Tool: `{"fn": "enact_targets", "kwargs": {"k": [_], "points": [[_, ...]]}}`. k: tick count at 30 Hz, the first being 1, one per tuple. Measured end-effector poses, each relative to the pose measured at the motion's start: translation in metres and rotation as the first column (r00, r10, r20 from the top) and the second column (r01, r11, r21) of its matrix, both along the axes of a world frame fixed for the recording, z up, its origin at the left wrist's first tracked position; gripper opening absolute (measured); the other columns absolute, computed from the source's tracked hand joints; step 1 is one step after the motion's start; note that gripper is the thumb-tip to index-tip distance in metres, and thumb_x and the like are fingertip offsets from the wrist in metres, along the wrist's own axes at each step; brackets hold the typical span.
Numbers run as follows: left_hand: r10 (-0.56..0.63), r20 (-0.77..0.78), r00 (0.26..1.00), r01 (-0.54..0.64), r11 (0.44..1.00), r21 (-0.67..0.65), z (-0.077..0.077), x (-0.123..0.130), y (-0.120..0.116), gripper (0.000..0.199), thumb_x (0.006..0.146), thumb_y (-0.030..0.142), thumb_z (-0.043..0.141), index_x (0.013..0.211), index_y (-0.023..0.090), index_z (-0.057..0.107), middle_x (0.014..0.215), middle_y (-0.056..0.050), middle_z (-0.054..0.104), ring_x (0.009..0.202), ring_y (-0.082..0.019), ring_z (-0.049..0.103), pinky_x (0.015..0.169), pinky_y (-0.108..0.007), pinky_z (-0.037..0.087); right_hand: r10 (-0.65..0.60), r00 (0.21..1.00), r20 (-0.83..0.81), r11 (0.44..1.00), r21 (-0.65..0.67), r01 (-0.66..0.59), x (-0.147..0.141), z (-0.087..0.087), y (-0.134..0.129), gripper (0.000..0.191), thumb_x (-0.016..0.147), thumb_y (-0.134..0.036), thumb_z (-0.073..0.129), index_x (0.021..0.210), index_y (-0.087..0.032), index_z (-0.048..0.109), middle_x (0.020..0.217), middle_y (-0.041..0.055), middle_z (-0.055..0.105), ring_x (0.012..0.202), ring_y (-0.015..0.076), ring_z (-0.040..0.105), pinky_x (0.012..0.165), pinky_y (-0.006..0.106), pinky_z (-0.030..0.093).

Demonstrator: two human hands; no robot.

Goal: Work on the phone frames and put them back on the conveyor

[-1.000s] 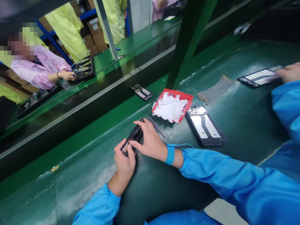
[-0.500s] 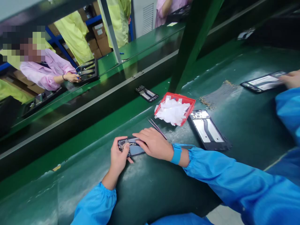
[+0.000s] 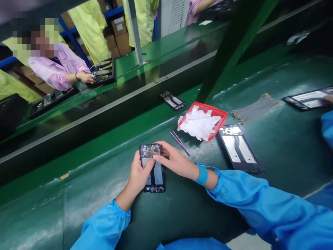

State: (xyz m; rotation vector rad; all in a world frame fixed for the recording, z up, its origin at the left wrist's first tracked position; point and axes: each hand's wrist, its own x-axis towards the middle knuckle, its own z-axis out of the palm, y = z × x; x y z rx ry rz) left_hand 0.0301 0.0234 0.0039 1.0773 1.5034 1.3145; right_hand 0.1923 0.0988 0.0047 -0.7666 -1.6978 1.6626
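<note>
An opened phone body [image 3: 156, 172] is held nearly upright in view, its circuit board end away from me. My left hand [image 3: 141, 171] wraps its left edge, thumb lying over the middle. At the upper right corner, my right hand [image 3: 174, 160] grips the phone between thumb and fingers; a blue band circles that wrist. Tweezers [image 3: 180, 142] lie just beyond my right hand. Behind them stands a red tray [image 3: 223, 118] heaped with white slips [image 3: 200, 124]. To its right another opened phone body [image 3: 238, 147] rests on the green mat [image 3: 104, 201].
A bundle of thin cables [image 3: 256, 108] lies right of the tray. One phone body [image 3: 172, 100] sits on the lower strip behind. At the right edge, a person's hand touches another phone [image 3: 308, 99]. A green post [image 3: 234, 48] rises behind the tray. Across the line, a person handles a black tray [image 3: 105, 72].
The phone in my hands has turned from lying sideways to pointing away from me, uncovering its lower end. My right hand has shifted to its upper corner. The whole view has moved slightly.
</note>
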Motion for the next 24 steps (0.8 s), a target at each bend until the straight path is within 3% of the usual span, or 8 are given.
{"fn": "enact_targets", "kwargs": {"k": [5, 13, 17, 24], "points": [[-0.017, -0.095, 0.995, 0.017, 1.0, -0.001, 0.009, 0.008, -0.007, 0.033, 0.087, 0.035, 0.073, 0.114, 0.02, 0.061, 0.108, -0.005, 0.073, 0.098, -0.021, 0.069, 0.09, -0.033, 0.054, 0.018, 0.996, -0.082, 0.998, -0.057, -0.023, 0.001, 0.004, -0.004, 0.032, 0.095, -0.047, 0.065, 0.107, -0.021, 0.052, 0.096, 0.0023, 0.064, 0.09, 0.0187, 0.062, 0.084, 0.035, 0.056], [0.03, 0.058, 0.998, -0.032, 0.999, 0.032, 0.008, 0.009, -0.006, 0.034, 0.086, 0.033, 0.073, 0.115, 0.019, 0.061, 0.105, -0.005, 0.074, 0.095, -0.019, 0.07, 0.087, -0.03, 0.056, 0.139, 0.972, -0.187, 0.986, -0.069, -0.154, 0.002, 0.009, -0.005, 0.04, 0.097, -0.04, 0.06, 0.131, -0.021, 0.049, 0.125, 0.009, 0.065, 0.118, 0.0219, 0.063, 0.109, 0.043, 0.05], [0.048, 0.062, 0.997, -0.051, 0.998, 0.035, 0.009, 0.011, -0.005, 0.033, 0.086, 0.033, 0.072, 0.114, 0.019, 0.062, 0.103, -0.005, 0.075, 0.092, -0.019, 0.071, 0.085, -0.03, 0.057, 0.132, 0.97, -0.206, 0.983, -0.102, -0.155, 0.001, 0.011, -0.005, 0.044, 0.094, -0.033, 0.058, 0.135, -0.021, 0.049, 0.128, 0.0094, 0.066, 0.118, 0.0221, 0.066, 0.107, 0.043, 0.053], [0.098, -0.024, 0.995, -0.097, 0.995, 0.032, 0.017, 0.016, -0.004, 0.029, 0.079, 0.033, 0.075, 0.102, 0.019, 0.063, 0.089, -0.001, 0.071, 0.078, -0.016, 0.066, 0.074, -0.026, 0.054, 0.051, 0.984, -0.169, 0.993, -0.098, -0.068, -0.002, 0.011, -0.011, 0.036, 0.085, -0.026, 0.059, 0.12, -0.02, 0.058, 0.109, 0.0051, 0.071, 0.099, 0.02, 0.069, 0.096, 0.038, 0.057]]}}
